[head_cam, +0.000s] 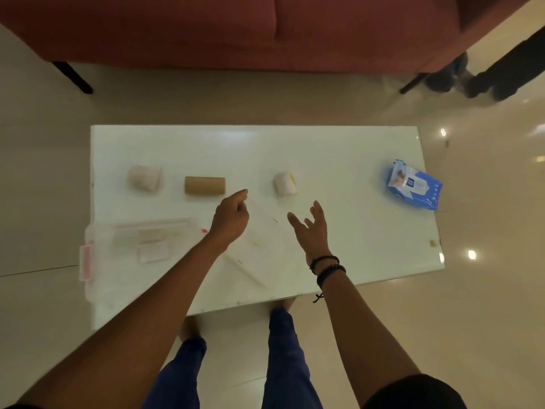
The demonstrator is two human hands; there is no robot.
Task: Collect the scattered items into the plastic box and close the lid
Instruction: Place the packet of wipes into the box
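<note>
A clear plastic box (256, 246) lies at an angle on the white table (339, 149), between my hands. My left hand (231, 221) has its fingers curled on the box's far left corner. My right hand (312, 231) hovers open, fingers spread, over the box's right side. A second clear plastic piece with a pink latch (87, 261), with papers showing through it, hangs over the table's left edge. In a row farther back lie a white roll (144, 178), a brown cardboard roll (205, 185) and a pale pink and yellow bundle (284, 183). A blue wipes pack (414, 184) lies far right.
A red sofa (236, 28) with dark legs stands beyond the table on a glossy beige floor. Someone's dark shoes and trouser legs (486, 75) are at the top right. My own legs in blue trousers (283, 364) are below the table's near edge.
</note>
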